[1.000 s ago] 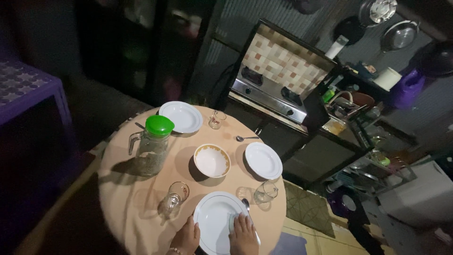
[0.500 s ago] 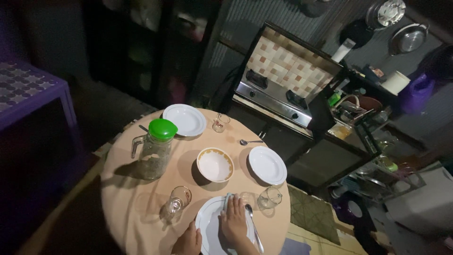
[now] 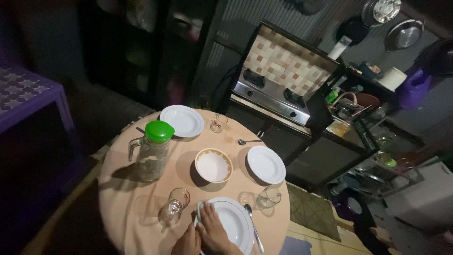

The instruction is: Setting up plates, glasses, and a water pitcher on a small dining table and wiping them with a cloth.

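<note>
At the round tan table's (image 3: 122, 198) six o'clock edge, the right hand (image 3: 213, 227) lies flat with fingers spread, pressing a small pale cloth (image 3: 199, 211) onto the left rim of the white dinner plate (image 3: 236, 223). The left hand (image 3: 187, 242) rests just beside that rim; whether it grips it I cannot tell. A steel spoon (image 3: 253, 226) lies at the plate's three o'clock. A clear glass mug (image 3: 173, 204) stands at nine o'clock. Farther off, the yellow-rimmed bowl (image 3: 213, 165) sits mid-table, with the green-lidded glass jug (image 3: 152, 150) towards ten o'clock.
</note>
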